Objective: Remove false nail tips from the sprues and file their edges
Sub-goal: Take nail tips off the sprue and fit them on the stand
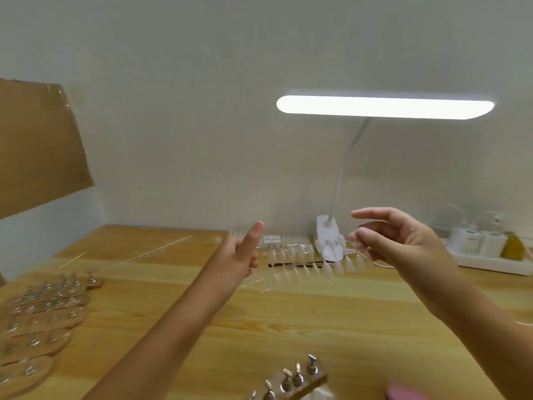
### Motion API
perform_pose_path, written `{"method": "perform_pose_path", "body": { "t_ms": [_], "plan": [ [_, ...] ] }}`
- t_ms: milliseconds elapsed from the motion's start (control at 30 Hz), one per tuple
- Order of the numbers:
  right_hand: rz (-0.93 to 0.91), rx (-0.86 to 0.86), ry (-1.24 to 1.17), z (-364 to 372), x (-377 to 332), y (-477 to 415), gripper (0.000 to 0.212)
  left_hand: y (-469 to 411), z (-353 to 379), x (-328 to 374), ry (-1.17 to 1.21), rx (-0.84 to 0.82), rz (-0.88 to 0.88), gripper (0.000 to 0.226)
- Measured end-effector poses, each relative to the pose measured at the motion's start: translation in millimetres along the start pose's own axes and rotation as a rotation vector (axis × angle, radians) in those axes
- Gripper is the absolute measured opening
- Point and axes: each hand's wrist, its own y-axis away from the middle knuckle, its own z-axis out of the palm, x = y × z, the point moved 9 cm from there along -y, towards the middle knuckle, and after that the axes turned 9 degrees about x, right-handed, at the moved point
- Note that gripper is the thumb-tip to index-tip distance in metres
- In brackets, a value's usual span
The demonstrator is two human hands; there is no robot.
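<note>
A pale wooden table [317, 327] with a long straight grain fills the lower half, under a plain matt wall [202, 82]. A flat brown cardboard [37, 145] sheet leans in at the left. A white lamp [383, 106] stands at the back. It has a long, glowing, round-ended bar on a thin bent neck, which rises from a blocky clip [328, 241]. At the right, a white tray [490, 264] holds small white jars [473, 238], which are blurred.

Flat, round-edged wooden stands [43, 313] lie overlapped at the left edge, each set with small shiny metal pegs. One more stand [297, 379] sits at the near edge with five upright metal pegs. A rounded pink thing [403, 394] is cut off just beside it.

The nail tips [305, 264] lie in rows on the table near the clip. They are clear and glossy and sit between the two hands and beyond them. A thin dark tool [291, 264] lies among them. Clear sprues [155, 251], thin straight rods, lie further left, and a slim pale stick [72, 260] lies near them.

The left hand [239, 255] is raised above the table with one digit straight up and the others curled in. I cannot tell whether it holds anything. The right hand [403, 241] is also raised, with the forefinger stretched out toward the left. Its thumb and the other curled fingers are drawn close in a narrow grip. Blur hides whether a clear piece is pinched there.
</note>
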Motion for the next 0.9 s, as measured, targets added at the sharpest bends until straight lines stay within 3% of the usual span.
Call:
{"method": "perform_pose_path", "body": {
  "t_ms": [67, 133, 267, 367, 467, 567, 733, 900],
  "plan": [
    [0.007, -0.022, 0.025, 2, 1, -1, 0.023, -3, -10, -1, -0.001, 0.104, -0.001, 0.088],
    [0.037, -0.071, 0.041, 6, 5, 0, 0.024, 0, -13, 1, 0.04, 0.074, 0.038, 0.086],
    [0.103, -0.159, 0.009, 18, 22, 10, 0.033, 16, 19, 2, -0.101, -0.281, 0.066, 0.062],
    [0.142, -0.159, -0.08, 25, 31, 17, 0.035, 33, 41, -5, -0.101, -0.477, -0.022, 0.03],
    [0.312, -0.115, -0.355, 32, 44, 18, 0.037, 36, 49, -9, 0.037, -0.459, -0.089, 0.009],
    [0.493, -0.133, -0.498, 48, 59, 26, 0.047, 34, 50, -14, 0.186, -0.393, -0.159, 0.006],
    [0.528, -0.225, -0.345, 64, 70, 42, 0.04, 37, 57, -18, 0.273, -0.352, -0.189, 0.01],
    [0.227, -0.211, 0.07, 56, 51, 39, 0.01, 40, 57, -22, 0.263, -0.293, -0.216, 0.013]
  ]
}}
